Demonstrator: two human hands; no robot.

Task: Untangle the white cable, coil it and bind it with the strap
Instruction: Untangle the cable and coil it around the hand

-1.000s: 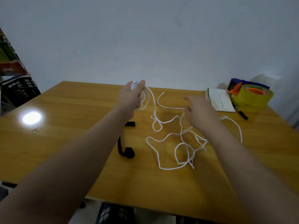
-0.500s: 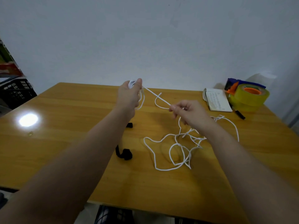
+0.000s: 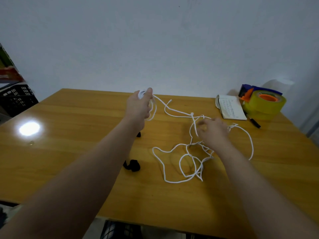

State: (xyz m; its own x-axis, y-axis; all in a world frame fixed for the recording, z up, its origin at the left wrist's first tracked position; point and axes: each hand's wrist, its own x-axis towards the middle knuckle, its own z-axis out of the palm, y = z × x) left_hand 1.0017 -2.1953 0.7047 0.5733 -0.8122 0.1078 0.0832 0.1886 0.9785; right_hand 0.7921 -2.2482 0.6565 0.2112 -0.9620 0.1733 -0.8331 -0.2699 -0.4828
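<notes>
Left hand (image 3: 139, 107): clamped on coiled loops of cable (image 3: 192, 114) above table (image 3: 69, 118).
Right hand (image 3: 213, 130): curled at a strand; grip cannot be told.
Loose cable: tangled on table, beneath right hand.
Strap (image 3: 132, 165): beside left forearm.

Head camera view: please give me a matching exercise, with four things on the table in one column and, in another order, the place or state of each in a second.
1. white cable
2. strap
3. tape roll
4. notebook

A. yellow, at the far right corner of the table
B. partly coiled in the left hand, the rest tangled
C. black, lying left of the tangle
D. written page up, beside the tape roll

Pairs: 1-B, 2-C, 3-A, 4-D
</notes>
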